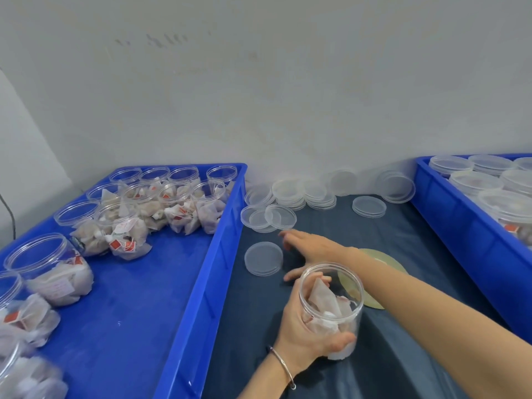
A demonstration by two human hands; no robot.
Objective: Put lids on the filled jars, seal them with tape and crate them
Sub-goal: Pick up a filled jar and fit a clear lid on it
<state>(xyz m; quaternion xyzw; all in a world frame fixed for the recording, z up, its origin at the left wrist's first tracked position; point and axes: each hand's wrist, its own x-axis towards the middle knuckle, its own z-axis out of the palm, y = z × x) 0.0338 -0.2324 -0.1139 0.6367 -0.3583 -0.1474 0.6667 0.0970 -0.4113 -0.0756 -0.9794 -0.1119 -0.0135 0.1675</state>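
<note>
Clear plastic jar (331, 309) of tea bags, unlidded, at 6 o'clock on table (403, 370), gripped by left hand (305, 326). Right hand (311, 249), fingers spread, reaches toward single lid (263, 258) at 10 o'clock. Advice: seat lid level before twisting.

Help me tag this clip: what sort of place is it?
Probably a small packing workshop: open jars of tea bags in a blue crate, with stacked clear lids on the table.

left hand (305, 326): fingers curled, gripping | right hand (309, 249): arm outstretched, fingers straight, palm down
</note>
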